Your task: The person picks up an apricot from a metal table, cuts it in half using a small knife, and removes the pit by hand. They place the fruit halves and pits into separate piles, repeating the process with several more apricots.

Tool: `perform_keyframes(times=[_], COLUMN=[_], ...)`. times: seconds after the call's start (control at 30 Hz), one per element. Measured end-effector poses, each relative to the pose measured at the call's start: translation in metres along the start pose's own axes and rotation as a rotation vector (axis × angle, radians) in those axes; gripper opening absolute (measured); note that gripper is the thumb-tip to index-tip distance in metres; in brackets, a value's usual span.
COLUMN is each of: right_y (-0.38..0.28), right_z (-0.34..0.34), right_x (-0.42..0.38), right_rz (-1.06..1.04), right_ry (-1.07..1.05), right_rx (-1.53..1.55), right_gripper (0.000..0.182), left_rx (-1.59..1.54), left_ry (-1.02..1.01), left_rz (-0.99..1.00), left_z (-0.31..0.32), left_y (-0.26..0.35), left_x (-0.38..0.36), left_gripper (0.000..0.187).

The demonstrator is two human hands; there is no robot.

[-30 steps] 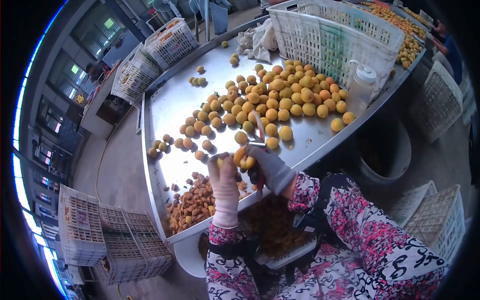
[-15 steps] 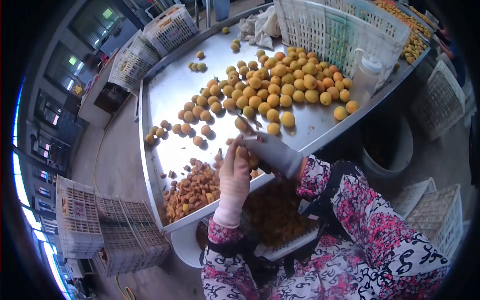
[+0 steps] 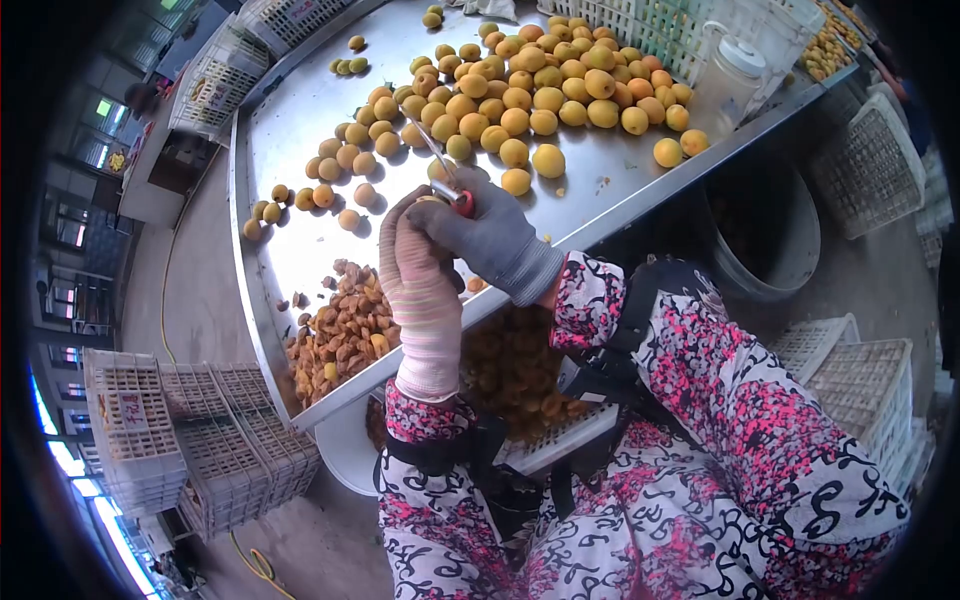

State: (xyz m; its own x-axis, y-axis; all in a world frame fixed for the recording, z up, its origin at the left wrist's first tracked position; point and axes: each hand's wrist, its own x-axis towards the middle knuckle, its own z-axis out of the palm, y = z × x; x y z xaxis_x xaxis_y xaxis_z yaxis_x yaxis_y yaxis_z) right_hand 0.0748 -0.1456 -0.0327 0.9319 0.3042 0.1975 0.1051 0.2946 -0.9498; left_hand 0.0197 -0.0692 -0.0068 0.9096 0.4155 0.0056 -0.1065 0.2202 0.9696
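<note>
My right hand (image 3: 495,235), in a grey glove, is closed around a knife with a red handle (image 3: 463,204); its thin blade (image 3: 427,140) points up and away over the table. My left hand (image 3: 420,265), in a pale striped glove, is pressed against the right one, fingers curled around an apricot that is mostly hidden. Both hands are above the near edge of a metal table (image 3: 290,120). Beyond them spreads a heap of whole apricots (image 3: 515,95). To the left of my left hand lies a pile of brown apricot pits (image 3: 345,310).
Below the table edge, a crate (image 3: 560,440) holds dark orange fruit pieces, beside a white bucket (image 3: 345,445). A large bin (image 3: 805,250) stands at right. A plastic jar (image 3: 735,70) is on the table. Stacked crates (image 3: 215,430) stand on the floor at left.
The view has shifted, so the table sits higher and further left. My hands have come together, the knife blade now pointing up and left. The fruit between my left fingers is less visible.
</note>
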Motion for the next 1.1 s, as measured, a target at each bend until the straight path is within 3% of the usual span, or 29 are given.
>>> perform_keyframes(times=[0.1, 0.2, 0.27, 0.33, 0.4, 0.43, 0.47, 0.5, 0.53, 0.6, 0.63, 0.67, 0.73, 0.87, 0.93, 1.0, 1.1], right_y=[0.008, 0.002, -0.006, -0.01, -0.005, 0.017, 0.013, 0.01, 0.008, -0.005, -0.014, -0.026, -0.023, -0.033, -0.021, -0.026, -0.039], right_z=[0.004, 0.009, 0.007, 0.005, 0.006, 0.008, 0.009, 0.007, 0.007, 0.01, 0.005, 0.002, 0.0, -0.004, -0.007, -0.011, -0.021], right_x=[-0.003, -0.007, -0.012, -0.014, -0.01, -0.005, -0.005, -0.007, -0.008, -0.01, -0.013, -0.015, -0.014, -0.01, -0.005, -0.002, 0.0], right_rz=[-0.073, -0.157, -0.251, -0.317, -0.224, -0.178, -0.186, -0.015, 0.159, 0.128, 0.248, 0.365, 0.403, 0.436, 0.437, 0.441, 0.519], right_ry=[0.06, 0.1, 0.044, 0.029, 0.058, 0.069, 0.069, 0.073, 0.072, 0.067, 0.058, 0.051, 0.054, -0.008, -0.019, -0.023, 0.007], right_rx=[-0.164, -0.287, -0.528, -0.59, -0.353, -0.131, -0.13, -0.06, 0.009, 0.096, 0.15, 0.205, 0.28, 0.396, 0.403, 0.404, 0.374], right_gripper=[0.04, 0.036, 0.037, 0.036, 0.033, 0.03, 0.03, 0.029, 0.029, 0.029, 0.031, 0.033, 0.033, 0.034, 0.035, 0.037, 0.033], left_rx=[-0.03, -0.302, -0.48, -0.668, -0.646, -0.033, 0.579, 0.115, 0.112, 0.148, 0.423, 0.423, 0.136, 0.086, -0.177, -0.063, 0.107], left_ry=[0.038, 0.116, 0.061, -0.079, -0.022, -0.015, -0.004, 0.092, 0.093, 0.185, 0.125, 0.124, 0.137, 0.021, -0.013, 0.033, -0.135], left_rz=[-0.038, -0.06, -0.14, -0.347, -0.312, -0.078, 0.157, -0.037, -0.035, 0.042, 0.281, 0.284, 0.114, 0.068, -0.039, -0.035, -0.075], left_z=[0.0, 0.003, -0.005, -0.013, -0.013, -0.02, -0.02, -0.016, -0.012, -0.008, -0.017, -0.016, -0.01, -0.017, -0.012, -0.011, -0.02], left_y=[-0.006, -0.018, -0.016, -0.016, -0.015, -0.02, -0.018, -0.018, -0.018, -0.019, -0.033, -0.032, -0.025, -0.019, -0.006, 0.004, 0.022], left_x=[0.004, 0.006, 0.002, 0.004, 0.007, 0.007, 0.006, 0.002, 0.0, -0.004, -0.001, -0.001, -0.003, 0.001, -0.004, -0.009, -0.015], left_gripper=[0.034, 0.028, 0.027, 0.027, 0.027, 0.027, 0.028, 0.026, 0.026, 0.026, 0.028, 0.028, 0.03, 0.032, 0.033, 0.037, 0.04])
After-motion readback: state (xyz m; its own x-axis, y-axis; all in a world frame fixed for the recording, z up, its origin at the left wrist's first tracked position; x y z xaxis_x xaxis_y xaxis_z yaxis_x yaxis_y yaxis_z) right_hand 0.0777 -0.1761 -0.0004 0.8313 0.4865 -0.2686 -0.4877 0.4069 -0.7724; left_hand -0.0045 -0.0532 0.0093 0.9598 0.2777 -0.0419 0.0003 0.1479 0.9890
